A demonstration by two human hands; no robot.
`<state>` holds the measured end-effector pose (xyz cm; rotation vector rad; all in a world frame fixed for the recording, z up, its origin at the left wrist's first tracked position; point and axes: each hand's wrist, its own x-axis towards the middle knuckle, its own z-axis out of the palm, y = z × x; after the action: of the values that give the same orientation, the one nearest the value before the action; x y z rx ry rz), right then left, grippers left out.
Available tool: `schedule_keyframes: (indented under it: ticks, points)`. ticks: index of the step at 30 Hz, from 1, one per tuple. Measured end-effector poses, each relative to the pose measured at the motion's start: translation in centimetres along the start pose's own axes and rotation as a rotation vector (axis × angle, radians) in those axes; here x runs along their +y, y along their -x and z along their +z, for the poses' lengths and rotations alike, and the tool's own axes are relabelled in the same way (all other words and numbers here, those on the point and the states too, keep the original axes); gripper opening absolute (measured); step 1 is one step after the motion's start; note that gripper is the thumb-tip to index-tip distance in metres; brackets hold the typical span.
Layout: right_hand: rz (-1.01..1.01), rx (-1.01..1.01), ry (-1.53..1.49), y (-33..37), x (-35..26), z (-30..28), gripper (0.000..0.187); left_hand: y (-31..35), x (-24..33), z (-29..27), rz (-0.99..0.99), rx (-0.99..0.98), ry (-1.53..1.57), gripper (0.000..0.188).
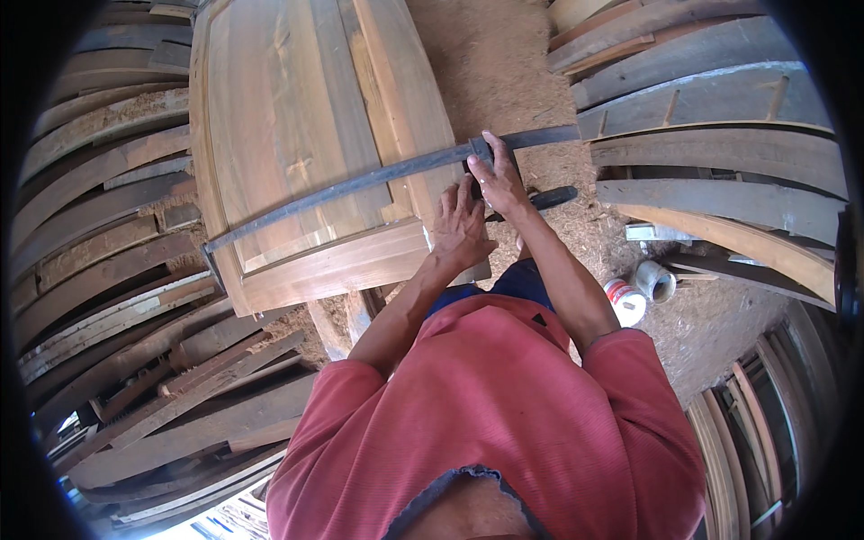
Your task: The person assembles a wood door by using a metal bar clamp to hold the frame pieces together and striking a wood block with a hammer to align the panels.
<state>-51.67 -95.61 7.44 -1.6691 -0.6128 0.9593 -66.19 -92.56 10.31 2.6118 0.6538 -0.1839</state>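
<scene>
The bar clamp [360, 180] runs left to right across the wooden door panel [288, 99]. The right hand [500, 184], nearer, curls around its right-end head; the left hand [461, 229] sits just near-left, grip unclear.

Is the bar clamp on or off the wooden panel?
On: the bar clamp spans the wooden panel and runs past its right edge, where the right hand touches it. Cannot tell how tight.

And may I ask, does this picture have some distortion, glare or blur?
In the head view, the corners are black; the stacked boards bend into arcs toward the rim; bright glare washes out the lower-left edge; the left hand, right hand and clamp bar look fairly sharp.
</scene>
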Motion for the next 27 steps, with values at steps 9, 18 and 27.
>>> schedule_keyframes:
  ticks: [9, 18, 27]
  points:
    - [-0.145, 0.13, 0.349, -1.3, 2.0, 3.0, 0.08, 5.3, -8.5, -0.8, -0.071, 0.387, 0.374, 0.1]
    - [0.011, 0.047, 0.295, 0.0, 0.1, 5.1, 0.083, 34.1, -43.2, -5.4, -1.159, 1.005, 0.076, 0.065]
    - [0.063, 0.139, 0.499, -0.7, 0.1, 3.2, 0.083, 40.9, -61.6, -3.4, -1.406, 0.819, 0.316, 0.058]
